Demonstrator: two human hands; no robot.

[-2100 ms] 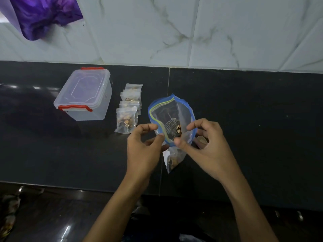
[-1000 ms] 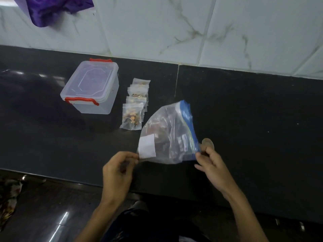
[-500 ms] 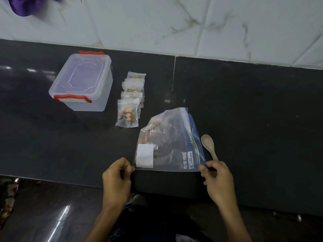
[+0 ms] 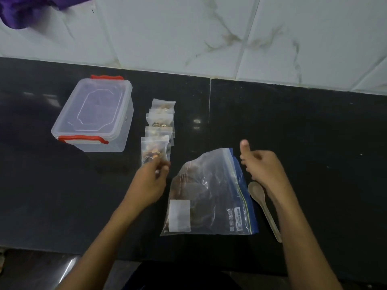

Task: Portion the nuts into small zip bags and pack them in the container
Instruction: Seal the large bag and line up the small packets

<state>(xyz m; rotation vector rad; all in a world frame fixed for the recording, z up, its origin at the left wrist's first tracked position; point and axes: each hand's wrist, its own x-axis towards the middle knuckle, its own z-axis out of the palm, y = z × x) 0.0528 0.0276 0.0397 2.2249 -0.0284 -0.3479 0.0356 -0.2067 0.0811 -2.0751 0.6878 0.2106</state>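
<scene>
A large zip bag (image 4: 211,193) with a blue seal lies flat on the black counter (image 4: 303,143), holding dark nuts. Left of it, several small filled zip bags (image 4: 160,120) lie in an overlapping row. My left hand (image 4: 149,181) pinches the bottom edge of the nearest small bag (image 4: 154,149). My right hand (image 4: 263,166) hovers above the large bag's sealed side, thumb raised, holding nothing. The clear container (image 4: 94,114) with red clips stands closed at the left. A wooden spoon (image 4: 263,206) lies right of the large bag, partly under my right forearm.
A marble-tiled wall (image 4: 209,34) rises behind the counter. Purple cloth (image 4: 25,9) hangs at the top left corner. The counter's front edge runs just beneath my forearms.
Both hands let go of the large bag, which now lies flat. My left hand moved up to the nearest small bag; my right hand rose beside the seal.
</scene>
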